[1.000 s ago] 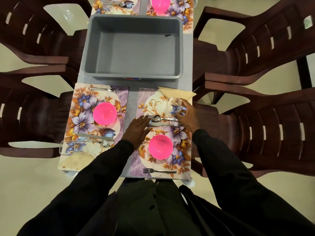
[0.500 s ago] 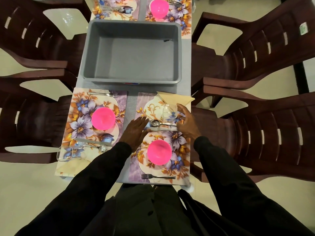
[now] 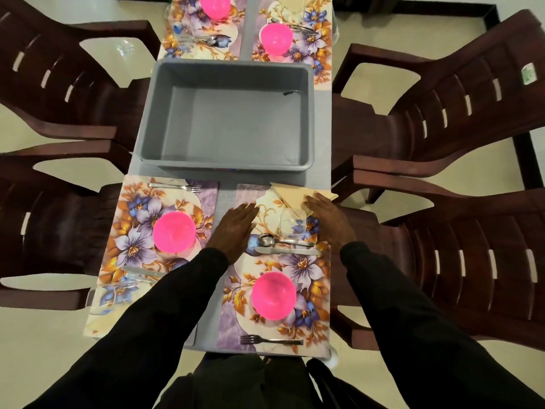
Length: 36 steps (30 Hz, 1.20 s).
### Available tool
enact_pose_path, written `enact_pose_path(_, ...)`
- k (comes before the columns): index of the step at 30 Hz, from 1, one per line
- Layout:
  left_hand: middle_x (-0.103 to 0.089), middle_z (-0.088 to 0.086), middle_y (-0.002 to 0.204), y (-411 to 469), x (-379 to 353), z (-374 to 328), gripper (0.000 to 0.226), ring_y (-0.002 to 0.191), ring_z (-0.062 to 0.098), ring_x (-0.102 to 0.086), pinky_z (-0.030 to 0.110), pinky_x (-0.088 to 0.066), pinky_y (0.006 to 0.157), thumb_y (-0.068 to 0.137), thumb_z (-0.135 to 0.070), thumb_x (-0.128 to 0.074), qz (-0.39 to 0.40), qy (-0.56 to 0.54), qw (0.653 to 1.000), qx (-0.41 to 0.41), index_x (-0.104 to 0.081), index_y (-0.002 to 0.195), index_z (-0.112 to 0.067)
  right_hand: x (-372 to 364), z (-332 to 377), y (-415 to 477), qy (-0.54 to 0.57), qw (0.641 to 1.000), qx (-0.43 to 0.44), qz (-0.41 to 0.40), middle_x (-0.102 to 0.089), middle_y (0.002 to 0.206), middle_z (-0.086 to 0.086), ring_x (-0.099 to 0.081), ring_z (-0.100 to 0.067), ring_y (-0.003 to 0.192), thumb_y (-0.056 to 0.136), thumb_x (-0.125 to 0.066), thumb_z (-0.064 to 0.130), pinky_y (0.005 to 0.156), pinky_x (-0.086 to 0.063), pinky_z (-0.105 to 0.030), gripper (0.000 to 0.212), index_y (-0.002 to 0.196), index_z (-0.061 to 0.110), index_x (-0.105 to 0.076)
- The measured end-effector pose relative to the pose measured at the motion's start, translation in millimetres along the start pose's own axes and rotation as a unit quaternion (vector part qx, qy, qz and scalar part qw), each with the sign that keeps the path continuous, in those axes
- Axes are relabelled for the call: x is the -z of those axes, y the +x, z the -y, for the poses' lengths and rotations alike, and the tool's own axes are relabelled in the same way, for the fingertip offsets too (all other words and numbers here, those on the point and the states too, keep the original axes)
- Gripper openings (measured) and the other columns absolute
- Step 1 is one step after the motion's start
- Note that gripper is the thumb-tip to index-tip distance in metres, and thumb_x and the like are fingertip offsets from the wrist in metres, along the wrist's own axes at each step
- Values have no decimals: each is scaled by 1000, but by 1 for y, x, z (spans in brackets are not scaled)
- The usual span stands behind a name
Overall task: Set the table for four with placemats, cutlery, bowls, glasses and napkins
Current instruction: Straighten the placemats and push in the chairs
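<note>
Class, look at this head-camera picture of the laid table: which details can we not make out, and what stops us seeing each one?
Head view only:
- Near-left glass and its knife: partly behind the left sleeve.
- Far-left bowl and far-right napkin: cut off by the top edge.
- Near-right napkin: one part under the right hand.
- Dark mark on the grey bin's wall: too small to identify.

Tub (image 3: 227,168) at the middle of the table (image 3: 227,199).
On the near right placemat (image 3: 230,329), glass (image 3: 293,222), spoon (image 3: 267,240), knife (image 3: 286,251), bowl (image 3: 273,295) and fork (image 3: 271,340) run far to near.
</note>
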<state>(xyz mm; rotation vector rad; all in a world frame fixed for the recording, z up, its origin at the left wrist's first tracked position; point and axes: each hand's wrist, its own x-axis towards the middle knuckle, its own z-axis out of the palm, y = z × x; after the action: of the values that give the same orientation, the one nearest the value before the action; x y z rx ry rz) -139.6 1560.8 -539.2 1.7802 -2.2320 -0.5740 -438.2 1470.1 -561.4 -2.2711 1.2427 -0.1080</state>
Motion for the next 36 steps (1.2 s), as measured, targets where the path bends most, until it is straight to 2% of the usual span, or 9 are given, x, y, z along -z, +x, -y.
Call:
enact_pose_path(3,-48,16,153,16,-2,1,47,142,35,-45,47,-33,118,103,-10,-55,7,-1,1000,-11,-48,149,-8,-6,-1,6,-1,1000,19,-7,-50,151,-12,-39,-36,145,68,-85,-5,114,-38,-51,75,138,6,-59)
enact_pose_path(10,-48,18,153,42,-10,0,64,142,39,-45,56,-39,115,89,8,-66,33,3,999,-24,-48,148,-6,-14,-2,13,6,998,46,-37,-59,141,-18,-48,-44,137,77,-82,1,110,-40,-52,51,126,1,-68)
enact_pose_path(13,-37,16,161,48,-17,2,67,149,35,-35,55,-35,118,92,6,-62,57,16,997,-43,-40,154,-8,-19,4,9,11,998,39,-46,-59,143,-14,-46,-37,140,84,-81,22,112,-40,-48,50,128,5,-67)
enact_pose_path(17,-19,9,169,54,-28,4,81,156,29,-17,52,-24,124,92,7,-62,96,38,994,-42,-24,161,-15,-27,7,7,21,998,19,-64,-59,144,-11,-46,-34,140,82,-84,22,112,-40,-45,52,129,6,-67)
enact_pose_path(21,-9,7,171,59,-32,3,82,158,28,-7,48,-12,126,95,-3,-63,120,47,991,-42,-18,162,-15,-26,9,8,31,997,13,-70,-59,144,-12,-47,-35,140,80,-86,22,112,-41,-47,56,129,5,-66)
enact_pose_path(26,-3,7,171,64,-35,1,83,158,28,-1,48,-8,126,98,-11,-63,138,73,987,-44,-13,163,-18,-21,9,12,21,996,23,-84,-60,141,-15,-50,-39,136,72,-89,12,110,-45,-51,58,125,2,-68)
enact_pose_path(30,1,8,171,65,-36,-2,86,158,28,2,49,-6,126,98,-23,-66,157,89,983,-39,-9,163,-23,-21,8,13,-5,996,41,-75,-58,143,-16,-48,-38,138,76,-86,10,111,-40,-48,52,125,4,-69)
enact_pose_path(34,5,10,171,64,-39,-3,92,158,30,4,51,-5,126,96,-32,-70,173,115,977,-41,-7,163,-28,-22,7,11,-46,995,59,-65,-52,149,-16,-44,-38,140,86,-79,28,113,-40,-48,49,127,5,-68)
enact_pose_path(36,7,11,171,65,-40,-3,94,157,31,6,51,-4,125,95,-33,-70,180,132,974,-43,-5,163,-30,-21,7,9,-51,994,70,-62,-49,151,-19,-43,-40,141,94,-65,32,113,-37,-49,44,125,2,-68)
